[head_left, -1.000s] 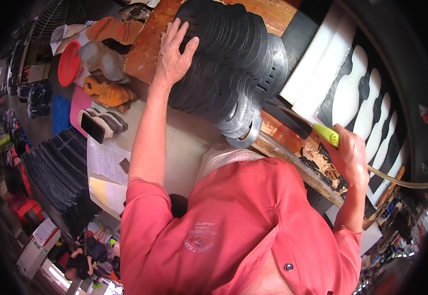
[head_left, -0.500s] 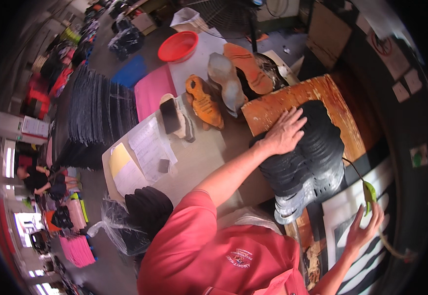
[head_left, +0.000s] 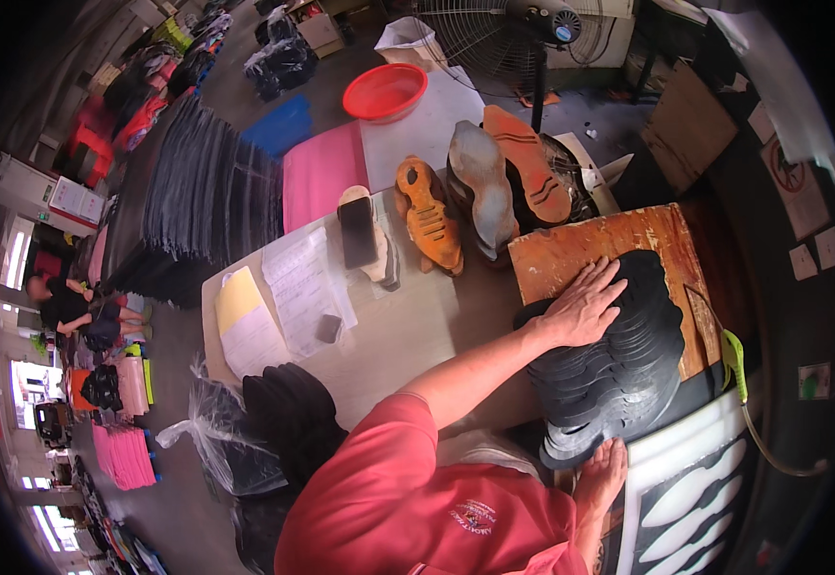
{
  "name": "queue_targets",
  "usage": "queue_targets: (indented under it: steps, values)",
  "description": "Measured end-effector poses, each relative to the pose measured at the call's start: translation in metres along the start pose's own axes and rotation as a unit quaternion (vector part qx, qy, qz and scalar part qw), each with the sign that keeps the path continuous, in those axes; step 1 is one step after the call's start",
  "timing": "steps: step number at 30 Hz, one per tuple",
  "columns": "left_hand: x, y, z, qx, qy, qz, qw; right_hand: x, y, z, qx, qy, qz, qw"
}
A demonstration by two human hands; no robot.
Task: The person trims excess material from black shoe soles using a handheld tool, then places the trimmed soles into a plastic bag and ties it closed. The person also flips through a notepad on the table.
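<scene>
Out of my right hand (head_left: 601, 477) since the earlier frame, the green-handled tool (head_left: 733, 366) is now beyond the right edge of the wooden board (head_left: 609, 235), its hose curving away. That hand has come in to the stack's near end, fingers straight and close together, gripping nothing that I can see.

Pale tabletop (head_left: 427, 331) spreads to my left, a tall pile of dark sheets (head_left: 197, 192) past it, and a white cut-out sheet (head_left: 705, 422) lies to my right. The stack of black soles (head_left: 618, 369) is at my front right, its long axis running from the far end, on the board, back toward my body, bearing slightly left. My left hand (head_left: 582, 307) lies palm down on top, fingers spread, holding nothing and hiding part of it. Farther left are papers (head_left: 293, 278), a red bowl (head_left: 386, 93), a grey shoe-shaped block (head_left: 480, 182) and a phone (head_left: 358, 235).
</scene>
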State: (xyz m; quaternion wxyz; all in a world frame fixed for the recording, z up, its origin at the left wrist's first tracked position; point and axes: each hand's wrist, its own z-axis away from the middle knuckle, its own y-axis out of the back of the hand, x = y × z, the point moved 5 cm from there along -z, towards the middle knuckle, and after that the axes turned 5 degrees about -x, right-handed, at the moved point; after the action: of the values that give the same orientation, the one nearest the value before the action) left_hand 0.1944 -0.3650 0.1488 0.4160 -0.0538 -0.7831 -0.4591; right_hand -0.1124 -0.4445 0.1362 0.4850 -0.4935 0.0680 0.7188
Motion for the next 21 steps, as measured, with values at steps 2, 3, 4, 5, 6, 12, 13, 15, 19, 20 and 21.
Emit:
queue_targets:
  steps: [2, 3, 4, 5, 6, 12, 13, 15, 19, 20, 21]
  values:
    - [-0.002, 0.000, -0.001, -0.001, 0.007, -0.001, 1.000, -0.001, -0.007, -0.014, 0.006, 0.017, 0.022, 1.000]
    - [-0.002, 0.000, -0.001, 0.004, 0.004, 0.009, 1.000, -0.004, -0.010, -0.022, -0.005, -0.001, 0.026, 1.000]
    - [-0.003, -0.001, -0.001, 0.004, 0.005, 0.014, 1.000, -0.009, -0.011, -0.032, -0.001, -0.025, 0.035, 0.999]
    - [-0.005, -0.002, -0.001, -0.003, 0.013, 0.017, 1.000, -0.010, -0.011, -0.040, 0.044, -0.027, 0.047, 0.998]
    - [-0.005, -0.002, -0.001, 0.003, 0.008, 0.034, 0.999, -0.014, -0.019, -0.049, 0.026, -0.002, 0.043, 0.999]
    - [0.000, -0.018, 0.002, 0.014, 0.025, 0.065, 0.997, -0.039, -0.079, -0.083, -0.091, 0.058, 0.079, 0.991]
    - [0.002, -0.022, 0.002, 0.024, 0.026, 0.067, 0.997, -0.045, -0.093, -0.085, -0.143, 0.087, 0.072, 0.983]
    - [0.005, -0.030, 0.004, 0.057, 0.026, 0.105, 0.993, -0.051, -0.109, -0.092, -0.143, 0.088, 0.100, 0.981]
    - [0.014, -0.044, 0.007, 0.124, 0.033, 0.196, 0.972, -0.056, -0.124, -0.111, -0.144, 0.094, 0.101, 0.980]
    - [0.018, -0.046, 0.009, 0.134, 0.041, 0.212, 0.967, -0.055, -0.125, -0.117, -0.154, 0.083, 0.116, 0.978]
    - [0.022, -0.046, 0.010, 0.144, 0.050, 0.228, 0.962, -0.055, -0.125, -0.121, -0.174, 0.079, 0.123, 0.974]
